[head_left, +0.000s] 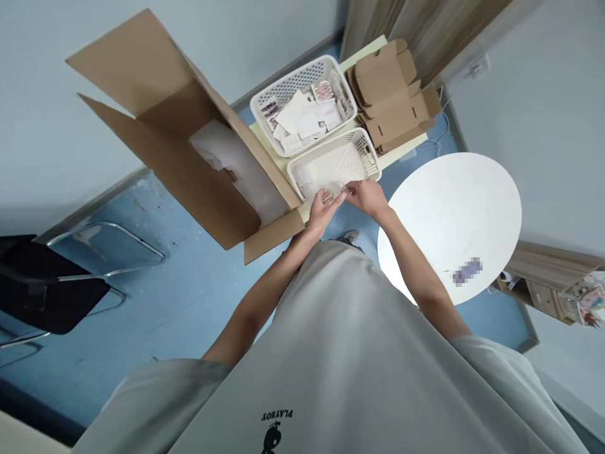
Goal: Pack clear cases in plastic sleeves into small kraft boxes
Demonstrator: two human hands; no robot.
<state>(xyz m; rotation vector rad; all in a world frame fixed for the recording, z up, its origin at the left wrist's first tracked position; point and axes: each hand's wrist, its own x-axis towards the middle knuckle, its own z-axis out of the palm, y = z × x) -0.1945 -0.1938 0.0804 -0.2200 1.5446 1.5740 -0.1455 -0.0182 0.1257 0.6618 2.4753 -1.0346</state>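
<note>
My left hand point(324, 208) and my right hand point(367, 195) meet at the near edge of a white plastic basket point(371, 153). Both hands pinch a small clear plastic bag point(336, 190) between them, fingers closed on it. The basket holds more clear bags. A second white basket point(261, 99) behind it is filled with white cards and small printed packets.
A large open cardboard box point(189, 170) with white foam inside stands to the left. Folded small cardboard boxes point(392, 94) are stacked to the right of the baskets. A round white table point(454, 221) is at my right, a black chair point(42, 284) at far left.
</note>
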